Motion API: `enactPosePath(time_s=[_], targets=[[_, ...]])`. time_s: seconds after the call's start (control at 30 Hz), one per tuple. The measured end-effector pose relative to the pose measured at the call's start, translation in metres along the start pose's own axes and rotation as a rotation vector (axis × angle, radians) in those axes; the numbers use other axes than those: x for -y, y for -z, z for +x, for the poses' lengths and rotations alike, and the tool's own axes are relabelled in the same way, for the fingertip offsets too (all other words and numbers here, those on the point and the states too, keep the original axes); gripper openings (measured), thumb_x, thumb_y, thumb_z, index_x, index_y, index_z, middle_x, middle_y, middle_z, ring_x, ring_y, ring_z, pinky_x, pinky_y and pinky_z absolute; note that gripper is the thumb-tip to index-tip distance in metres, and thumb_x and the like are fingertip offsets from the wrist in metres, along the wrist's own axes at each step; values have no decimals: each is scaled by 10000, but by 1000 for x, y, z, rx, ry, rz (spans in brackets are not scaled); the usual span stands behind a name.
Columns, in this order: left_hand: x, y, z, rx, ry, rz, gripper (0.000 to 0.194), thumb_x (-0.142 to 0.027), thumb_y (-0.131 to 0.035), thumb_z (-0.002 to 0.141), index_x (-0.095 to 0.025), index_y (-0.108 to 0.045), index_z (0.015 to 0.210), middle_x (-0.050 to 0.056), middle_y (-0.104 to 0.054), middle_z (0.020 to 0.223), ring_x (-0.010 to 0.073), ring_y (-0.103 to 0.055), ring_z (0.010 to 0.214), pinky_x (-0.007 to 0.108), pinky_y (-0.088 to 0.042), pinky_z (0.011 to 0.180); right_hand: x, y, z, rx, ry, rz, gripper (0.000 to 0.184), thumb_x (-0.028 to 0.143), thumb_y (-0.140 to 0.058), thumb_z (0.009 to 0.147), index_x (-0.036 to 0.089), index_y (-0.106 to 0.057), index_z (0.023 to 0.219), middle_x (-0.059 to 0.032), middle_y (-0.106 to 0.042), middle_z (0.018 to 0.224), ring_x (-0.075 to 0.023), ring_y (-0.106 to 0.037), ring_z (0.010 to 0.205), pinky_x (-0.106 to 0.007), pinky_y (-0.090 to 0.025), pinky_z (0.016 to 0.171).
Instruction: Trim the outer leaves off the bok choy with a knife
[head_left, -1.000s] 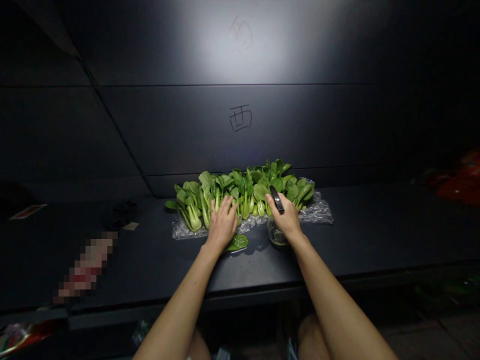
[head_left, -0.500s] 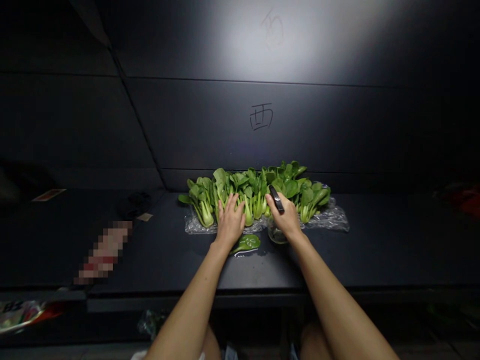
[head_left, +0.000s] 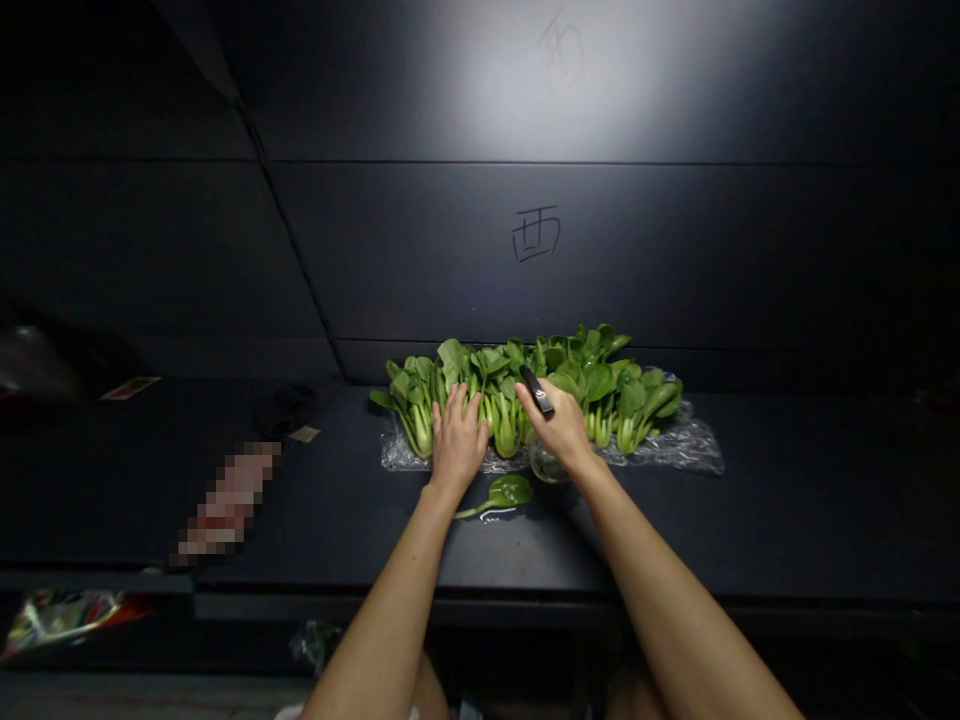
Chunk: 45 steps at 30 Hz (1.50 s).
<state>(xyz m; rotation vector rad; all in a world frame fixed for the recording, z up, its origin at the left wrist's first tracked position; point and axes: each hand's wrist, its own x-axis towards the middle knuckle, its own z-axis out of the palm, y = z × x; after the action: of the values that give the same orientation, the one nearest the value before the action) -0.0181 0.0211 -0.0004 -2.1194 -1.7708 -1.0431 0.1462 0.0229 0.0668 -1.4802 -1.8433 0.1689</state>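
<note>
Several bok choy (head_left: 506,430) stand side by side in a row against the back wall, stem ends toward me, on a clear plastic sheet (head_left: 686,450). My left hand (head_left: 457,437) lies over the stems left of centre, palm down with its fingers spread. Wrapped round a clear spray bottle (head_left: 550,466) with a black spray head (head_left: 535,392), my right hand (head_left: 562,425) is in front of the middle of the row. The hand covers part of the bottle. A loose wet leaf (head_left: 510,490) lies on the dark shelf just in front of the left hand's wrist.
The dark shelf (head_left: 330,530) ends at a front edge near me, and a dark panel (head_left: 420,250) with a written character rises behind. To the left are a small card (head_left: 305,434) and a blurred-out item (head_left: 232,500). A plastic-wrapped package (head_left: 60,620) sits lower left.
Both hands have moved slightly left along the bok choy, the right one carrying the spray bottle. More of the loose leaf's stalk now shows. The view has shifted a little.
</note>
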Motion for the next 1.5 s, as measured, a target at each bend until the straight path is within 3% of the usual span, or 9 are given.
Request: enactPosePath(time_s=[0.23,0.73,1.3,1.5], targets=[[6,0,-2,-28,20,-3,429,-244,-442,931,-168,-519,1346,164,-466,1491,301,-343,1448,591,-269,1176,11,-9,-1,89,41,-9,373,522,-433,954,208,-630,909,-82,-723,843,-231,-674,798,-260,-378,640],[12,6,-4,-39,63,9,395,-267,-410,952,-152,-549,1303,168,-476,1487,312,-349,1445,616,-264,1164,15,-17,-12,114,2,-38,353,509,-448,961,223,-651,922,-72,-734,868,-225,-681,818,-252,-359,629],[16,8,-7,-25,100,-10,381,-250,-409,955,-145,-566,1286,163,-499,1466,300,-356,1441,607,-230,1178,16,-20,-24,84,51,33,366,498,-414,968,208,-626,904,-72,-719,840,-217,-671,789,-255,-372,636],[16,7,-10,-26,68,9,409,-313,-518,928,-148,-560,1300,167,-532,1417,310,-429,1374,585,-240,1176,6,-17,-25,31,-18,64,380,499,-406,965,208,-611,832,-77,-707,798,-226,-666,764,-265,-380,637]])
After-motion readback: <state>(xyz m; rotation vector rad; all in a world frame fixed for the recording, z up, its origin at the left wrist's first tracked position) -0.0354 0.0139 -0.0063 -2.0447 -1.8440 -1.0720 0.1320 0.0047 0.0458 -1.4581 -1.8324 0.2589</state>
